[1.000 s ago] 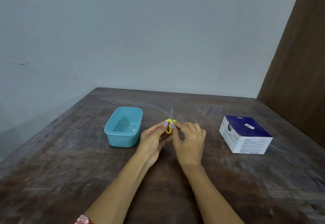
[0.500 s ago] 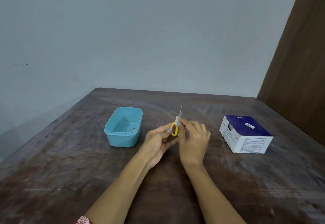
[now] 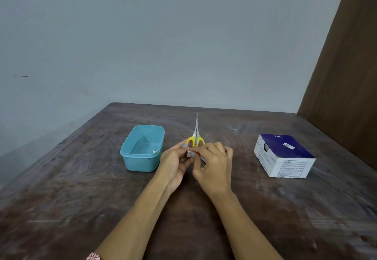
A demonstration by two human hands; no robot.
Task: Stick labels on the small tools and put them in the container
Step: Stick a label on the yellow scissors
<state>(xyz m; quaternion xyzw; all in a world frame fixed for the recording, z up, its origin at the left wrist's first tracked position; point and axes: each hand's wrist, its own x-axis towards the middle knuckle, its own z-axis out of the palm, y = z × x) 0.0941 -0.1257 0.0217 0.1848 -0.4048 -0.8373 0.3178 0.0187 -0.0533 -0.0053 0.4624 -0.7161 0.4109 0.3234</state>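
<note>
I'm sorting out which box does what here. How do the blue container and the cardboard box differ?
The blue container is plain light blue plastic with rounded corners; the cardboard box is white with a dark blue top and printed text. The blue container is open-topped, with a small item inside; the cardboard box's top is closed. The blue container sits left of the hands, the cardboard box right. Both rest on the table.
</note>
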